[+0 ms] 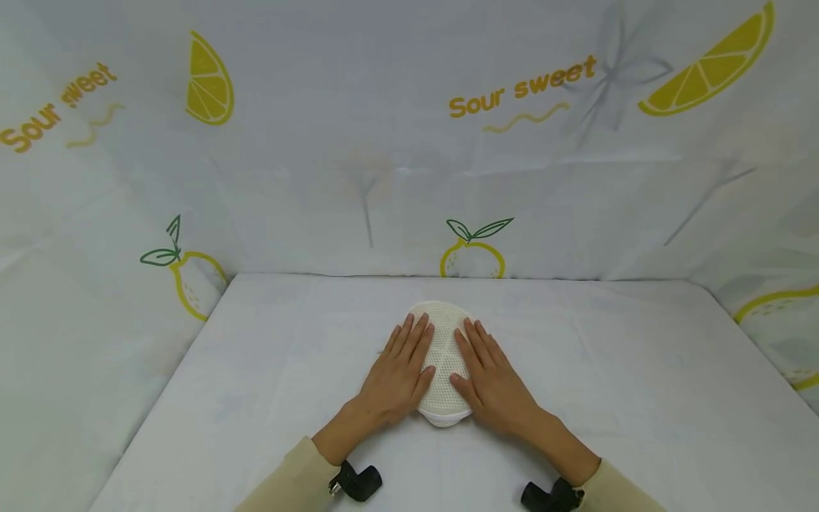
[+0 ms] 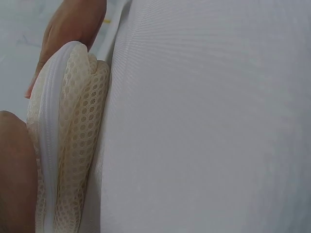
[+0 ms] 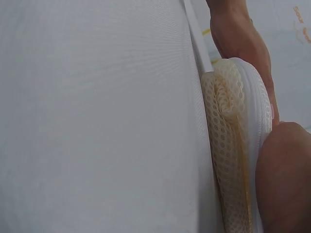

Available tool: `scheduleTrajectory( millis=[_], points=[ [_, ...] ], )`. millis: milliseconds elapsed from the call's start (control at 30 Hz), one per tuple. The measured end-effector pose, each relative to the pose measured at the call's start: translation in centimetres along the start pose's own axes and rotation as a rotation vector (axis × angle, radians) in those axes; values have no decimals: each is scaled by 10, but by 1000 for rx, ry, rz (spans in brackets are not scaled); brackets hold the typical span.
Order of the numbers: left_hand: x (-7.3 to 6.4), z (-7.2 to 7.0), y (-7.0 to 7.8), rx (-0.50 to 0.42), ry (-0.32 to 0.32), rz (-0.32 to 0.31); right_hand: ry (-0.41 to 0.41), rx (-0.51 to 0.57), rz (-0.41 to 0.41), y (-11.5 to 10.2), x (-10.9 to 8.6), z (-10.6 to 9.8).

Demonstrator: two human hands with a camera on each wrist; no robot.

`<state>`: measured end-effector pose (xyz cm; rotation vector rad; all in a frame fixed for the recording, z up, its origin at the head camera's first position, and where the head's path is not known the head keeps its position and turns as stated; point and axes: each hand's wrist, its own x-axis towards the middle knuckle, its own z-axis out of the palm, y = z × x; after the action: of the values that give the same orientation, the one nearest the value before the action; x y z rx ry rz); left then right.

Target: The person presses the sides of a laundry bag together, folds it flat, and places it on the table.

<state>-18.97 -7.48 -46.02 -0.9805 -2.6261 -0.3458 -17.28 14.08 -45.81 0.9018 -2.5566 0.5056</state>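
A cream mesh laundry bag (image 1: 443, 355) with a rounded, white-edged outline lies on the white table in the head view. My left hand (image 1: 397, 380) rests on its left side, fingers straight and pointing away from me. On its right side lies my right hand (image 1: 495, 384), likewise with straight fingers. The honeycomb mesh shows between the two thumbs, and a white edge pokes out at the near end. From the left wrist view, a white zip (image 2: 51, 121) runs around the bag's side. Folded mesh (image 3: 226, 97) bulges below that zip in the right wrist view.
The white-covered table (image 1: 288, 341) stretches out around the bag on both sides. Behind it hangs a white cloth (image 1: 307, 142) printed with lemons and lettering, which also covers the left and right sides. Dark wrist cameras (image 1: 361, 483) sit at both sleeves.
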Motion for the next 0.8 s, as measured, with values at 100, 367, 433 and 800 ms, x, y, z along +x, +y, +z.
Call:
scheduleTrajectory(
  millis=[100, 367, 433, 800],
  points=[
    [1, 2, 0, -20, -7, -16, -22, -7, 9, 1, 0, 2],
    [-1, 7, -1, -41, 1, -31, -63, 5, 37, 0, -2, 4],
    [-2, 9, -1, -49, 10, -34, -64, 11, 43, -1, -2, 5],
    [-7, 12, -4, -101, -12, -78, -92, 31, 46, 1, -2, 9]
  ],
)
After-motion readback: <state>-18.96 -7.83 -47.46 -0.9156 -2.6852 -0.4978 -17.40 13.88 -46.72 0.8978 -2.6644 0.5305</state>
